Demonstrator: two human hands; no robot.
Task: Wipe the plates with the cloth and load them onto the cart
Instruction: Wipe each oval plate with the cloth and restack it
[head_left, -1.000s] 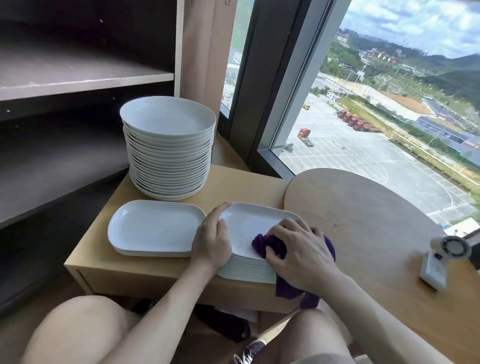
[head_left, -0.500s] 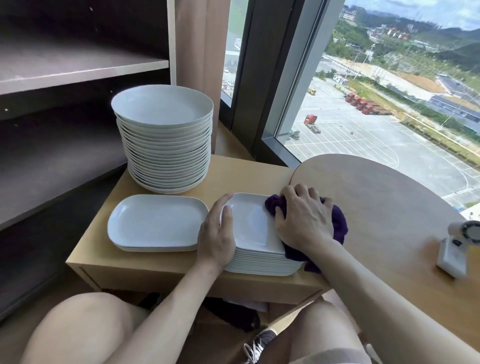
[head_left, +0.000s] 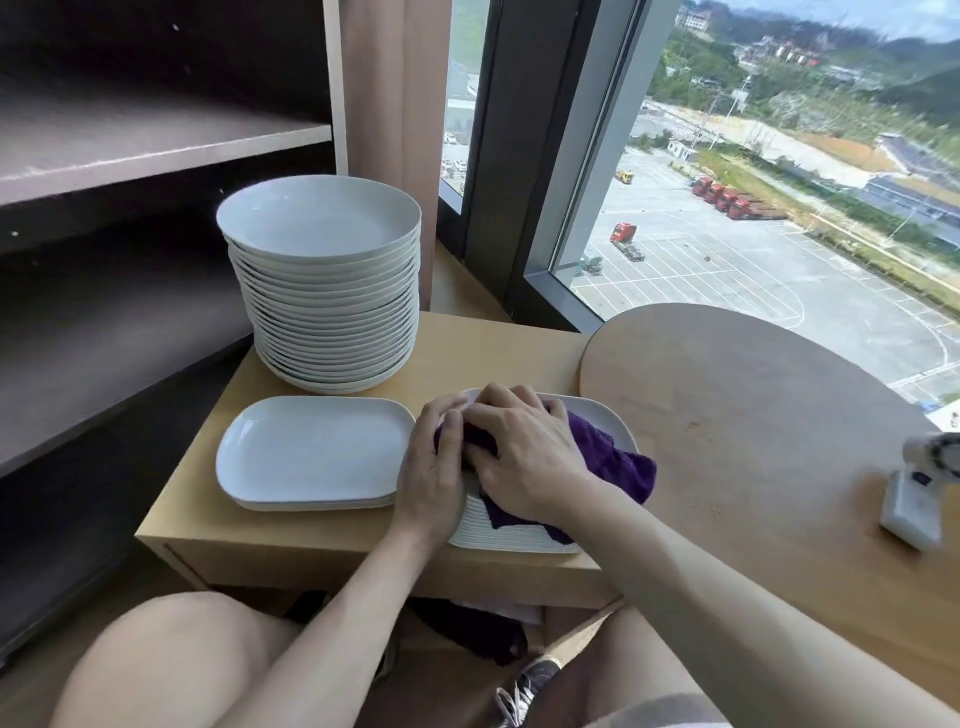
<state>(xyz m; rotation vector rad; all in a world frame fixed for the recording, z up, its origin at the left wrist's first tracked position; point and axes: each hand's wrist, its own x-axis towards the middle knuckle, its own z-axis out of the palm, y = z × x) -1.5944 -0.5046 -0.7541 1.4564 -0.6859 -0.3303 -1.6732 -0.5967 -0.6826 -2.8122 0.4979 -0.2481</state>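
The purple cloth (head_left: 608, 457) lay bunched on the top plate of the stack of rectangular plates (head_left: 519, 535), at the front right of the low worktop (head_left: 493, 353). Its loose end trailed off the stack's right side, and another fold hung over the near edge.

My view showed the right hand (head_left: 524, 457) palm down on the cloth, its fingers bent over the bunched fabric and pressing it onto the plate. The left hand (head_left: 434, 478) was at the stack's left end. Its fingers curled over the rim of the top plate and touched both the cloth and the right hand's fingertips. I could not see the left thumb.

Just to the left, almost touching that stack, sat a shorter pile of rectangular plates (head_left: 311, 449) with its top face bare. Behind both, toward the back left corner of the worktop, stood a tall stack of round plates (head_left: 327, 291).

A round worktop (head_left: 753, 415) stood against the low one on the right. It carried a small white handheld fan (head_left: 914, 499), blurred, near the frame's right edge. Dark shelving (head_left: 156, 150) ran along the left, and a window (head_left: 779, 208) beyond showed a paved lot with red trucks. Bare knees and a shoe (head_left: 519, 691) filled the bottom of the view, and some dark fabric (head_left: 478, 634) lay under the low worktop.
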